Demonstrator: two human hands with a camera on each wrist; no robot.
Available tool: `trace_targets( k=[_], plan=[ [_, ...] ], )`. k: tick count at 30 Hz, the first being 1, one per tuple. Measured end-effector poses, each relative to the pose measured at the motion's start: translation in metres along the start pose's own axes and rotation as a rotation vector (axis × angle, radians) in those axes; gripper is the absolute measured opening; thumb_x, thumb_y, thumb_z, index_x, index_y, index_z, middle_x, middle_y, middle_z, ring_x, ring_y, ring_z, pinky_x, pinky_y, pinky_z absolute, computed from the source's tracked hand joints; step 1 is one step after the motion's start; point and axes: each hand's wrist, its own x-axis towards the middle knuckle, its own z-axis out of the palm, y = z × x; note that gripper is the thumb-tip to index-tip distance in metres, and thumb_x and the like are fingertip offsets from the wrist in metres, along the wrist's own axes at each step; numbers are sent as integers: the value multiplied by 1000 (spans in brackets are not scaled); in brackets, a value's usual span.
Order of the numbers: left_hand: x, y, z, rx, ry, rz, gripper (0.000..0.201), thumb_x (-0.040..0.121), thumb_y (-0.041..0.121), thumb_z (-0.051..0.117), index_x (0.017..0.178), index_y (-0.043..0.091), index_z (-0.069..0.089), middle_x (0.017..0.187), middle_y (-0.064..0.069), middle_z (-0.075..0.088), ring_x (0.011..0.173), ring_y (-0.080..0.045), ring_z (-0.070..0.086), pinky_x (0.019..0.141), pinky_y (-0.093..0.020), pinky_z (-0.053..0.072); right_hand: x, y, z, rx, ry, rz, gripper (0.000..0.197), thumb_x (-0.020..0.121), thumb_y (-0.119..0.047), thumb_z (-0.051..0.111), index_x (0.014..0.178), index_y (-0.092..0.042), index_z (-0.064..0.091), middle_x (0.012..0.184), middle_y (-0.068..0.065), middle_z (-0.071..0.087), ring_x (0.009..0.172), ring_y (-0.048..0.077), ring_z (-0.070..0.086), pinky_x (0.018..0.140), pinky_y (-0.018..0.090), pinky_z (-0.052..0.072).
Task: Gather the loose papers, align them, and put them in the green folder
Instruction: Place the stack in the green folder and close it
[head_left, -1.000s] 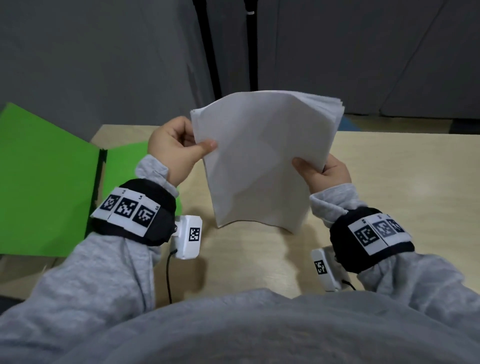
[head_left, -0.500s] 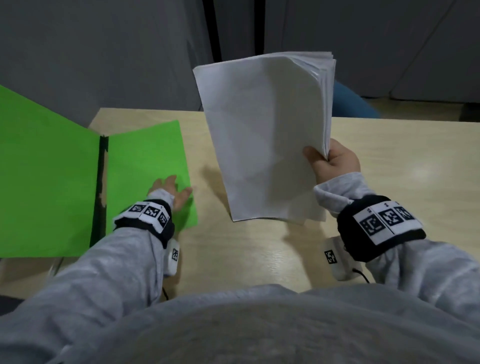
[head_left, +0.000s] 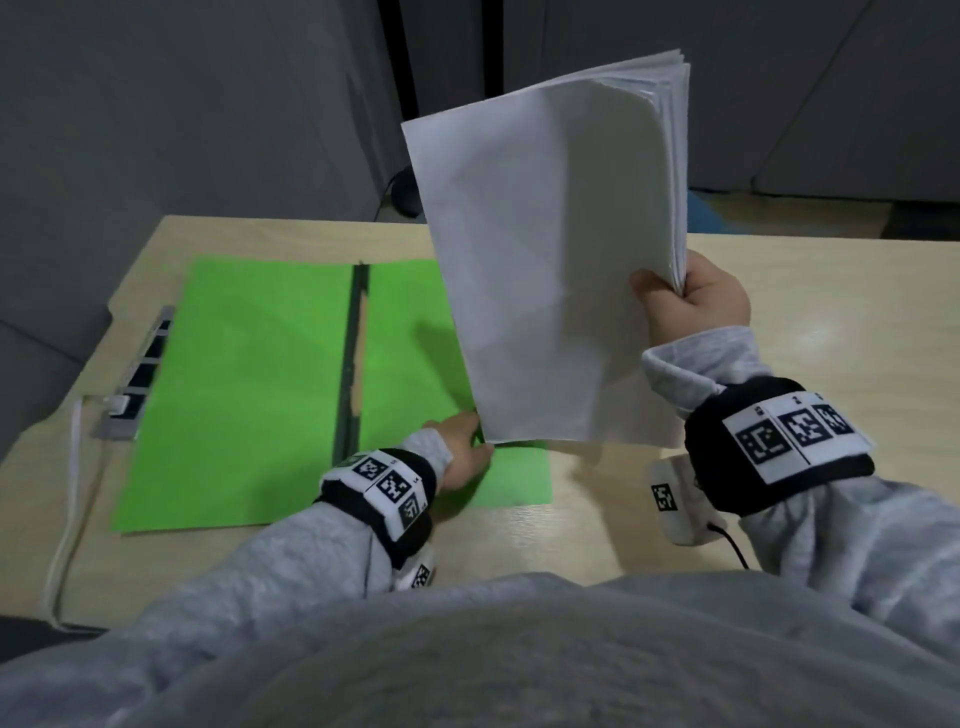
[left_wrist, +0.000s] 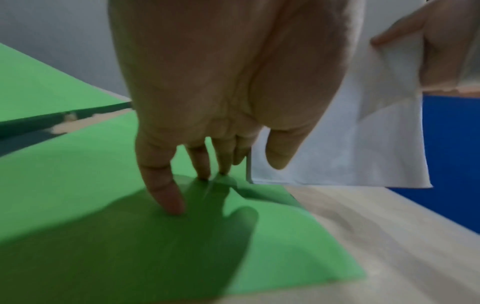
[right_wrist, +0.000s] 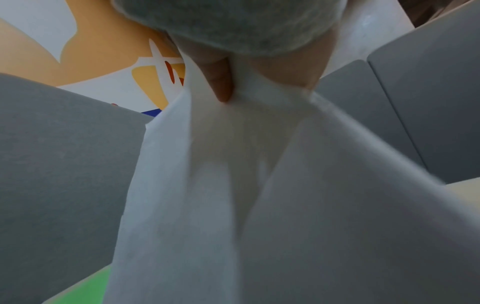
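The green folder (head_left: 249, 384) lies open and flat on the wooden table (head_left: 831, 312), its dark spine running down the middle. My left hand (head_left: 462, 452) rests with straight fingers (left_wrist: 166, 197) pressing on the folder's right leaf (left_wrist: 78, 185) near its front edge. My right hand (head_left: 691, 306) grips the white paper stack (head_left: 545, 249) by its right edge and holds it upright above the table, just right of the folder. The stack's lower left corner hangs over the folder's right leaf, close to my left fingers. In the right wrist view the papers (right_wrist: 233, 185) fill the middle.
A grey strip with dark squares (head_left: 137, 374) and a white cable (head_left: 72, 467) lie along the table's left edge beside the folder. Grey panels (head_left: 182, 104) stand behind the table. Bare tabletop extends to the right of my right hand.
My left hand let go of the papers and came down onto the folder's right leaf. The folder's left cover now lies flat. My right hand alone lifted the stack higher and leftward.
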Motion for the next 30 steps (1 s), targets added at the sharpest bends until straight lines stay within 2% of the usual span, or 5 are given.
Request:
trace_targets(
  k=[9, 14, 20, 25, 30],
  plan=[
    [-26, 32, -52, -801, 308, 293, 64, 83, 30, 70, 137, 17, 38, 135, 0, 55, 118, -17, 56, 93, -29, 46, 4, 10, -45, 78, -40, 43, 18, 82, -9, 59, 67, -18, 62, 63, -4, 53, 56, 4, 45, 53, 18, 38],
    [-42, 69, -83, -1160, 593, 484, 51, 82, 19, 61, 131, 15, 46, 126, -5, 62, 118, -27, 60, 103, -47, 46, -1, 19, -55, 212, -90, 93, 25, 81, -7, 62, 62, -21, 61, 50, -16, 54, 53, 1, 47, 55, 20, 41],
    [-49, 84, -66, -1086, 714, 519, 42, 86, 7, 53, 122, 27, 53, 114, 6, 69, 110, -20, 64, 101, -48, 47, 0, 14, -73, 281, -103, 65, 8, 82, -15, 68, 84, -20, 63, 77, -4, 68, 75, 16, 65, 75, 33, 54],
    [-66, 95, -72, -1038, 822, 580, 27, 86, 14, 58, 112, 24, 55, 97, 16, 68, 88, 5, 63, 79, -16, 50, -4, -9, -80, 439, -74, -120, 9, 91, -19, 60, 89, -27, 65, 85, -3, 68, 80, 10, 63, 71, 25, 53],
    [-92, 108, -94, -986, 958, 696, 17, 87, 38, 50, 100, 31, 60, 95, 9, 61, 79, -6, 53, 68, -22, 42, -11, -20, -78, 483, -50, -286, 22, 95, -16, 52, 111, -19, 65, 103, 1, 69, 93, 10, 63, 81, 25, 51]
  ],
)
